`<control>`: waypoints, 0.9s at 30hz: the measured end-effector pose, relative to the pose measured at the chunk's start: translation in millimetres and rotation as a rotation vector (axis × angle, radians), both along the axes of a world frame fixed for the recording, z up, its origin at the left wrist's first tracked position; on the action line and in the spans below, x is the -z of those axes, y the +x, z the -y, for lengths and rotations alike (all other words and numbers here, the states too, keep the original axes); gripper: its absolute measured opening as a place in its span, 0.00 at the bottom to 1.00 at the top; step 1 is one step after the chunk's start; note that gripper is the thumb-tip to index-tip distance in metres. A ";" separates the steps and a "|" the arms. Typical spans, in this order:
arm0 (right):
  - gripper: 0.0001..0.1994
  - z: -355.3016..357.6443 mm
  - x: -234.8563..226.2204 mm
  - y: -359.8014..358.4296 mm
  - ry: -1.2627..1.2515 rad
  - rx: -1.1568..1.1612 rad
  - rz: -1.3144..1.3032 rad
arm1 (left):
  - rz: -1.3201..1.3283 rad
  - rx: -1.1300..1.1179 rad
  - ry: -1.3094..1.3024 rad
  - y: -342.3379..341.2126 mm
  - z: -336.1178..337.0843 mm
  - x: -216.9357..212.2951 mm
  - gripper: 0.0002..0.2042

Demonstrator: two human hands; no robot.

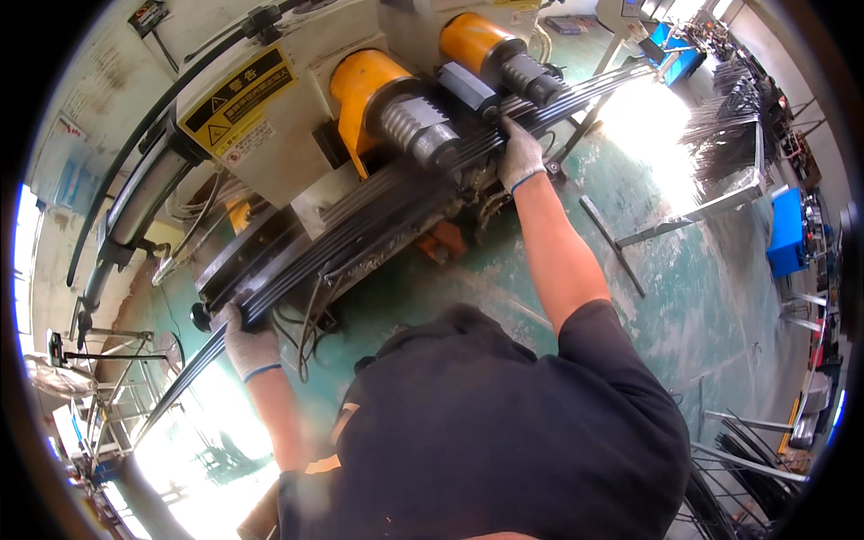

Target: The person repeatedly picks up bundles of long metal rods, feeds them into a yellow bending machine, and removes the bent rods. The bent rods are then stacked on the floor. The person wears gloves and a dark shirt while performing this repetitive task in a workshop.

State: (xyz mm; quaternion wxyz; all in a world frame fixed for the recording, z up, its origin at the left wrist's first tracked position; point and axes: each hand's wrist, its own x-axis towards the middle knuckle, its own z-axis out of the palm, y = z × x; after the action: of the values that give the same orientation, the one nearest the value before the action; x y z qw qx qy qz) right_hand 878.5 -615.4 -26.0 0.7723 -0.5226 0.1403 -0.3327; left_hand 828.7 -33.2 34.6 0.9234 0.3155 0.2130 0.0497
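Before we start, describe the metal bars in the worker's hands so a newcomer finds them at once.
Find the pale machine with two orange cylinders. Along its near edge, long metal bars run diagonally. Unlike the rods at upper right, these are held by the gloved left hand and right hand.

Gloved left hand (250, 349) touches long rods (594, 89) near left; gloved right hand (522, 158) touches them farther right, fingers partly hidden. Rods slant from near left to far right along machine (290, 151). Two orange cylinders (367, 76) beyond rods. Blue bin (786, 236) at right.
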 end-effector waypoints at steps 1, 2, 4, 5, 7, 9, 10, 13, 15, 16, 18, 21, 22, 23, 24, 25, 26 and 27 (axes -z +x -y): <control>0.11 -15.5 -13.2 5.6 0.006 -0.012 -0.027 | -0.042 -0.023 -0.030 5.7 5.8 5.2 0.14; 0.11 -31.1 -37.9 6.3 0.294 -0.095 -0.085 | -0.070 -0.044 -0.042 10.4 12.3 7.4 0.14; 0.09 -29.1 -44.9 11.9 0.596 -0.176 -0.180 | -0.093 -0.022 -0.060 23.7 23.5 19.9 0.14; 0.10 -26.6 -42.8 15.4 0.546 -0.124 -0.195 | -0.027 0.093 -0.025 26.2 26.7 27.5 0.14; 0.10 -31.6 -34.2 18.6 0.454 -0.021 -0.239 | -0.133 0.070 -0.041 24.1 68.8 -4.8 0.14; 0.11 -40.3 -41.4 21.0 0.337 0.052 -0.316 | -0.152 0.077 -0.073 22.2 94.0 -19.4 0.14; 0.12 -38.7 -48.2 23.5 0.385 0.052 -0.309 | -0.166 0.081 -0.088 21.6 99.7 -20.1 0.13; 0.15 -35.9 -54.8 28.7 0.459 0.065 -0.312 | 0.003 0.203 -0.075 21.0 91.9 -11.2 0.13; 0.13 -28.8 -53.0 31.1 0.392 0.089 -0.347 | 0.066 0.169 -0.146 22.1 76.0 -1.6 0.16; 0.15 -7.6 -23.2 40.6 0.322 0.127 -0.317 | 0.061 0.097 -0.170 33.2 60.8 16.1 0.17; 0.16 -11.7 -26.8 40.7 0.352 0.132 -0.343 | 0.027 -0.066 -0.141 37.7 28.7 28.5 0.18; 0.13 -7.8 -20.1 43.8 0.082 0.165 -0.442 | -0.015 -0.151 -0.034 40.8 5.4 31.4 0.17; 0.13 1.4 -0.2 46.2 -0.190 0.187 -0.507 | -0.023 -0.149 0.000 44.0 8.7 30.1 0.17; 0.14 -3.4 0.6 46.1 -0.188 0.162 -0.494 | -0.035 -0.161 0.033 43.2 12.1 27.6 0.17; 0.16 -7.0 0.6 46.4 -0.186 0.140 -0.480 | 0.019 -0.124 0.021 44.3 16.6 25.9 0.15; 0.18 -10.8 0.8 45.5 -0.183 0.119 -0.466 | 0.013 -0.107 0.031 44.0 23.0 25.7 0.15; 0.17 -12.5 17.1 47.3 -0.070 0.110 -0.357 | 0.007 -0.088 0.036 41.3 44.9 15.0 0.15; 0.15 -17.6 17.1 46.6 0.030 0.102 -0.316 | 0.003 -0.083 0.046 39.3 57.0 8.3 0.16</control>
State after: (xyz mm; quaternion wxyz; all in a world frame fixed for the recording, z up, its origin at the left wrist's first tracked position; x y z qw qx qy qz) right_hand 925.1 -597.8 -43.1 0.7305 -0.5490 0.2912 -0.2830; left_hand 868.0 -90.2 26.3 0.9133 0.3274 0.2236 0.0934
